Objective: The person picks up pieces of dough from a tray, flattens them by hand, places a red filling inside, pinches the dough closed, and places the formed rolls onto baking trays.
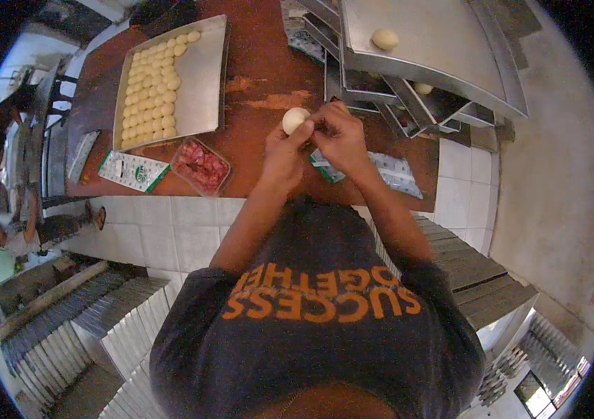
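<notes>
A pale round dough ball (295,121) rests in the fingers of my left hand (280,159), above the table. My right hand (342,133) meets it from the right, its fingers bent and pinched together at the ball's edge; the fingertips are partly hidden. To the left, a metal tray (203,77) carries rows of similar dough balls (150,98), with its right side bare. In front of that tray, a see-through plastic tub (228,170) contains red, moist pieces (199,164).
The reddish-brown table (262,63) has worn patches. A white-and-green packet (133,172) lies beside the tub; a pale packet (396,173) is below my right forearm. At right, metal trays (444,42) are stacked askew, one dough ball (385,39) on top. A person (31,234) is at far left.
</notes>
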Motion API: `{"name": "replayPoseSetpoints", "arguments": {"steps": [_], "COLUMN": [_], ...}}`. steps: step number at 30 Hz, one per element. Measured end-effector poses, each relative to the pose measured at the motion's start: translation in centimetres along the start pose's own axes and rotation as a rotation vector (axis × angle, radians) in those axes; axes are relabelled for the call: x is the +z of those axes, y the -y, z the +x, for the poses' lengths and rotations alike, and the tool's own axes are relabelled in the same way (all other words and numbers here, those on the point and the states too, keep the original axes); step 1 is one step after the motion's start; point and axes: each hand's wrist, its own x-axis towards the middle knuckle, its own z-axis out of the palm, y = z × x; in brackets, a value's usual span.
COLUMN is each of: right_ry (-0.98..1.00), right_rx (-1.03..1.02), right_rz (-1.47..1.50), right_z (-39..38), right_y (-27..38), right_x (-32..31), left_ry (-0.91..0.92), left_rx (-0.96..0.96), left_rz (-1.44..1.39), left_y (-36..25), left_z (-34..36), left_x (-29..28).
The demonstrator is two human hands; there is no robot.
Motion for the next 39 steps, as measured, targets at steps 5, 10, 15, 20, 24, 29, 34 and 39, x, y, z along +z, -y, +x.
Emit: {"name": "replayPoseSetpoints", "arguments": {"steps": [5,10,15,20,24,29,34,39], "right_ry": [-0.164,-0.007,-0.213,-0.221,-0.112,-0.123,-0.148,-0.075], "right_rx": [-0.114,0.032,-0.209,-0.229,-0.166,-0.054,0.391,0.662], "right_rz": [-0.085,0.018,-0.088,-0.118,0.004,0.182,0.859,1.417], "right_z": [0.9,0.9,0.8,1.0,0.6,0.5,-0.1,-0.7], "right_y": [1.8,1.0,1.4,0.1,0.6,3.1,3.7,3.7], "right_x": [0.1,-0.8,0.1,-0.1,-2.4,-6.1,-5.4,-6.7], "left_ry": [-0.026,-0.029,-0.020,-0.092,-0.018,0.171,0.227,0.567], "left_rx": [0.120,0.082,0.072,0.049,0.125,0.301,0.693,1.365], "left_rz": [0.008,0.220,-0.057,-0.147,0.253,0.857,1.191,1.607], "left_y": [-0.6,-0.7,-0.4,0.8,-1.3,-4.0,-4.1,-5.0], "left_z": [0.1,-0.6,0.4,0.9,0.5,-0.4,-2.7,-1.2], "left_x": [0.4,0.8,0.6,1.1,1.1,1.5,6.3,5.3]}}
